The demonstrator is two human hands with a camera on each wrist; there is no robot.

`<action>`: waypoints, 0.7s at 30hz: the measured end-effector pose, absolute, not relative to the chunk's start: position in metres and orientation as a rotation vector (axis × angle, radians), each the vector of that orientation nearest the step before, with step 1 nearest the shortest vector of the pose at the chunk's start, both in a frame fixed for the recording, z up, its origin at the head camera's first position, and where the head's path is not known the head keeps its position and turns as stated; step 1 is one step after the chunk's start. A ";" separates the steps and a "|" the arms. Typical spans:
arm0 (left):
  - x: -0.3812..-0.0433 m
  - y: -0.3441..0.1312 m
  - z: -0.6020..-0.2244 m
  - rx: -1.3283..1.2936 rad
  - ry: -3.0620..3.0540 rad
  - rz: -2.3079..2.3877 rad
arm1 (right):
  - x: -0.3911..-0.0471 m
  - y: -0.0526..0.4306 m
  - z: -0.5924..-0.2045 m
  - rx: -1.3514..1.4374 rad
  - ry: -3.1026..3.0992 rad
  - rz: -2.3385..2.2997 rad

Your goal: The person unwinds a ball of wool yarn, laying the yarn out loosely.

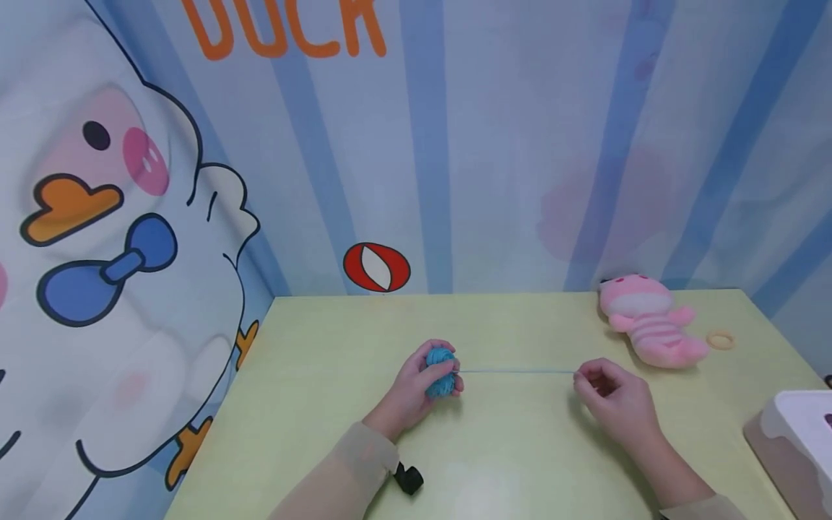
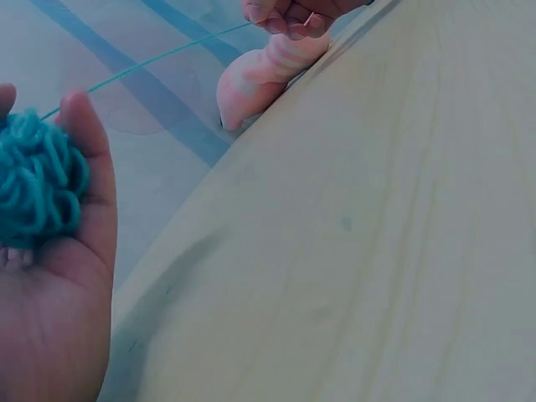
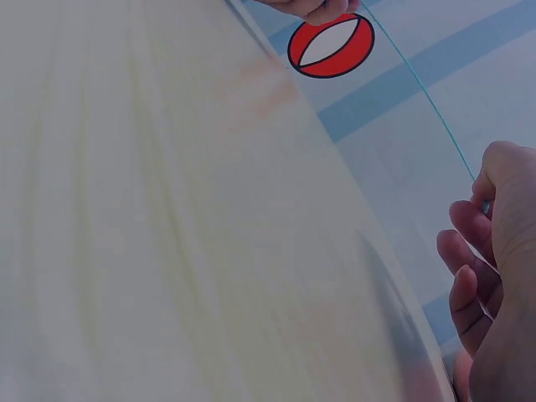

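A small ball of teal yarn [image 1: 440, 373] sits in my left hand [image 1: 416, 379], whose fingers and thumb curl round it above the table. From the ball a single yarn strand [image 1: 516, 371] runs straight and taut to the right. My right hand [image 1: 617, 401] pinches the strand's far end between thumb and forefinger. In the left wrist view the loose loops of the yarn ball [image 2: 38, 180] show against the palm. The right wrist view shows the strand [image 3: 427, 96] meeting the fingertips, with the other fingers of the right hand [image 3: 511, 243] loosely bent.
On the pale yellow table [image 1: 338, 339] a pink striped plush toy [image 1: 653, 321] lies at the back right, beside a small beige ring [image 1: 720, 340]. A white box [image 1: 796, 440] stands at the right edge. Near the left sleeve is a small black object [image 1: 409, 479].
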State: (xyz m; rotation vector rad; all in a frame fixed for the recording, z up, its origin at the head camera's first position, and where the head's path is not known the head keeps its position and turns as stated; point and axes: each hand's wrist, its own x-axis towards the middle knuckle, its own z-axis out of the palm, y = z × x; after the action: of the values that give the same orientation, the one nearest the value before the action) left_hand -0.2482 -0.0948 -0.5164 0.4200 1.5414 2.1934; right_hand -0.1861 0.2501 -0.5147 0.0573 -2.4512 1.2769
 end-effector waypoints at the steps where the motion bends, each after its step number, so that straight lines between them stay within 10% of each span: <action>1: -0.248 -0.095 -0.517 0.414 1.541 2.200 | -0.186 0.250 -0.515 0.056 -2.453 1.279; 21: -0.248 -0.091 -0.521 0.436 1.754 2.041 | -0.189 0.212 -0.511 0.434 -2.643 0.986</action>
State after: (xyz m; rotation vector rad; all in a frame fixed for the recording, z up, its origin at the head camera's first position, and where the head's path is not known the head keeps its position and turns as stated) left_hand -0.2475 -0.0912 -0.5212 0.4357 1.7544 2.0405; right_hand -0.1886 0.2121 -0.5114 0.4342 -2.6428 0.9863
